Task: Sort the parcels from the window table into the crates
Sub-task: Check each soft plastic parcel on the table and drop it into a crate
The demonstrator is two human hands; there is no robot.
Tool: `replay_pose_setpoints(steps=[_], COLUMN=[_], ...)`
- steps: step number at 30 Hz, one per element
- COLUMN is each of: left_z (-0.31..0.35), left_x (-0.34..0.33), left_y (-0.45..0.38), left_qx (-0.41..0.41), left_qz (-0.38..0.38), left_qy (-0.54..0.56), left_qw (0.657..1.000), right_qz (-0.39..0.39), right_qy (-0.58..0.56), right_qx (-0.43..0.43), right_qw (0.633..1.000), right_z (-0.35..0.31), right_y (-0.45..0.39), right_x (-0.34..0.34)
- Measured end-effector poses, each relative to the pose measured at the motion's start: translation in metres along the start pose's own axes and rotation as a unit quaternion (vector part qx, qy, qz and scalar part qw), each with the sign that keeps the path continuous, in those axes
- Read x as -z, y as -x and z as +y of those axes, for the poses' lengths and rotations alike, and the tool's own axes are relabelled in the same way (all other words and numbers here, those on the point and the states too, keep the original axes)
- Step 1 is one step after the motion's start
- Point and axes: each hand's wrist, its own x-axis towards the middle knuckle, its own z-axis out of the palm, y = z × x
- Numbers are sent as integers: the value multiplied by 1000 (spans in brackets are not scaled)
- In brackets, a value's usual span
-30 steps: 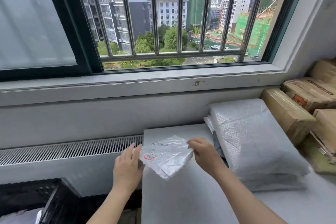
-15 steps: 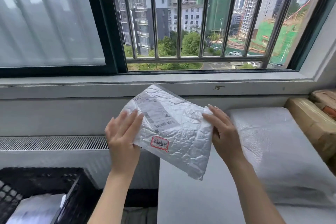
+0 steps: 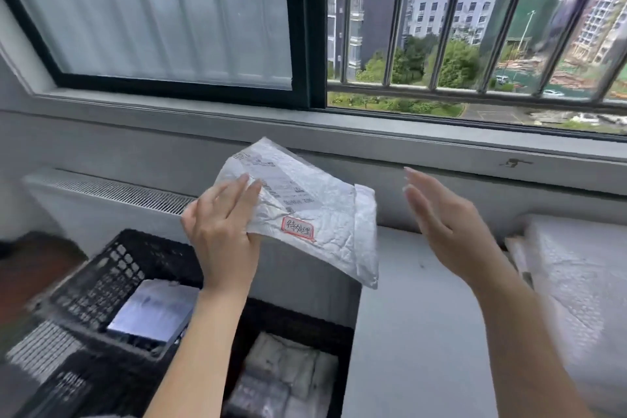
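Left hand (image 3: 222, 234) is pinching the silver parcel (image 3: 315, 214), thumb hidden behind it; right hand (image 3: 444, 224) is hovering open-fingered; black crate (image 3: 112, 285) is looking blurred

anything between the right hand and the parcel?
Nothing: in the head view, right hand is apart from the white crinkled plastic parcel; only grey wall shows behind.

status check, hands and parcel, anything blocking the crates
Left hand grips silver parcel. Right hand open, off it. Black crate below, path clear.
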Motion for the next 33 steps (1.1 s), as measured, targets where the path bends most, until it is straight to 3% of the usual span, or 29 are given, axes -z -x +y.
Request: replay_pose_setpoints(steps=[3, 8, 11, 15, 18, 21, 25, 29, 30, 33], left_z=[-41, -117, -167, -247, -311, -377, -452, -488, -492, -501], left_x=[20, 47, 53, 48, 40, 25, -4, -37, -48, -84], left_y=[3, 9, 12, 9, 8, 20, 63, 117, 133, 188], left_qx=[69, 134, 161, 154, 153, 150, 161, 216, 235, 255], left_qz=[-32, -18, -30, -83, -158, -254, -433, -620, -651, -690], left_qy=[-46, -120, -139, -146, -168, -194, -224, -189, -174, -138], left_qw=[996, 984, 977, 974, 961, 935, 858, 730, 700, 663], right_qz=[-155, -298, -325, -368, -372, -353, -358, -410, -416, -411], right_qy=[7, 90, 118, 133, 132, 158, 218, 268, 277, 330], right_qx=[108, 213, 233, 178, 127, 130, 183, 266, 302, 384], right_qw=[982, 926, 909, 903, 910, 913, 889, 830, 812, 758], right_z=[-48, -96, -113, -127, -127, -119, -93, -47, -36, 3], right_y=[-21, -41, -45, -64, -92, -126, -163, -182, -184, -183], right_x=[-51, -177, -257, -350, -410, -474, -559, -639, -659, -715])
